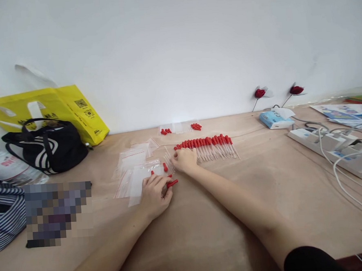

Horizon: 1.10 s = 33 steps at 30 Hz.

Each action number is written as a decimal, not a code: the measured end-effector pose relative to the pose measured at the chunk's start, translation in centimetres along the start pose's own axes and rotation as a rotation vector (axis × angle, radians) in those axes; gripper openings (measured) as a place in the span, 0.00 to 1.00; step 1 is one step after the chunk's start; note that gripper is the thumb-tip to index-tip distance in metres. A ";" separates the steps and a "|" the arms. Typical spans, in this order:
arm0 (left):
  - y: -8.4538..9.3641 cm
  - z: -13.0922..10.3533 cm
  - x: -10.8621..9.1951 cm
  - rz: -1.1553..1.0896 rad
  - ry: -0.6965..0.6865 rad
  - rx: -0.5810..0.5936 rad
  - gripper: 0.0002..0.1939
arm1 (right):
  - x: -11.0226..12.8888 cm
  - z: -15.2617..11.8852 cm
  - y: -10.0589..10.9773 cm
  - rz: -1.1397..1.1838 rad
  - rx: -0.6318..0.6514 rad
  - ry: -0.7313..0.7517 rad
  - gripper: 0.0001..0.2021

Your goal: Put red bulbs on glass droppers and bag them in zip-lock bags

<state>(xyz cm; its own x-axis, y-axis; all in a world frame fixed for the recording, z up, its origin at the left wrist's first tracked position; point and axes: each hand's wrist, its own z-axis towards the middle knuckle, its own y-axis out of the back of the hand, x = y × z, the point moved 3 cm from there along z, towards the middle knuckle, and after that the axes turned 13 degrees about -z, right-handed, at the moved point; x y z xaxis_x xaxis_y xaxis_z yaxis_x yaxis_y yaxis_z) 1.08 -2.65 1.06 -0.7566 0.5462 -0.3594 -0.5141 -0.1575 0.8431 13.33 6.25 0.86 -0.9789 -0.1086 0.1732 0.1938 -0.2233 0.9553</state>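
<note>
Bulb (172, 183) is pinched in my left hand (155, 194), beside bags (137, 182) on the desk (210, 215). My right hand (184, 160) is at the left end of the droppers (213, 141); I cannot tell its grip.

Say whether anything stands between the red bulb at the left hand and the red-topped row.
Yes: the right hand is between the red bulb at the left hand and the left end of the red-topped row. Toward the row's right end, nothing visible is in the way.
</note>
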 end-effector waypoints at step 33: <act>-3.6 15.5 9.9 -0.102 0.315 0.189 0.09 | -0.7 -2.7 1.6 -0.087 0.056 0.039 0.13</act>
<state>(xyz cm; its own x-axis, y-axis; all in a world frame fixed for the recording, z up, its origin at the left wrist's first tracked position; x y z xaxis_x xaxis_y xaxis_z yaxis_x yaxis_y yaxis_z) 1.70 16.12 0.64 -0.8077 0.2666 -0.5258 -0.5318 0.0556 0.8451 14.48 3.33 1.58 -0.9883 -0.1294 0.0810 0.1036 -0.1786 0.9785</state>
